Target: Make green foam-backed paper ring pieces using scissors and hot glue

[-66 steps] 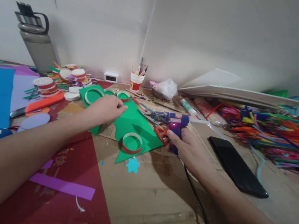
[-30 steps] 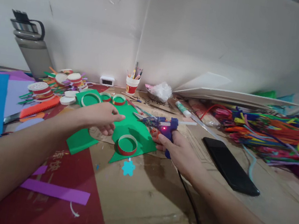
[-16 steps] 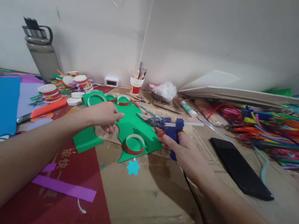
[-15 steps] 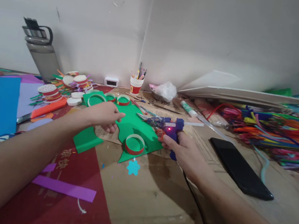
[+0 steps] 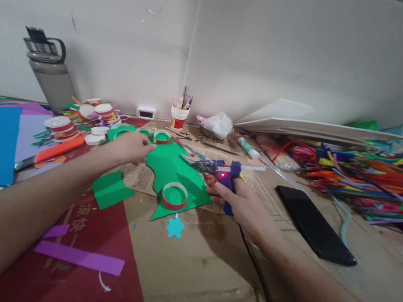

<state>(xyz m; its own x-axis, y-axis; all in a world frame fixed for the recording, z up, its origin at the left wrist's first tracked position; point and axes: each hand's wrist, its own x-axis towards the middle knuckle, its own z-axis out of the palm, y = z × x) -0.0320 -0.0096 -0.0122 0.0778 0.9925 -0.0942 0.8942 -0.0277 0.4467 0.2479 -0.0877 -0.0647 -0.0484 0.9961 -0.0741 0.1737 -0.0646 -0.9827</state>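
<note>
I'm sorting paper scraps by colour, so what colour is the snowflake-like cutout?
The cutout is light blue, clearest in the head view.

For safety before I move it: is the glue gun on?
On, it seems: the glue gun in the right hand shows a lit red light. Whether it is hot, I cannot tell.

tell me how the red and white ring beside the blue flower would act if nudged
The ring is probably light, being thin-walled and hollow. It would likely slide on the green sheet rather than roll, since it lies rim-down.
</note>
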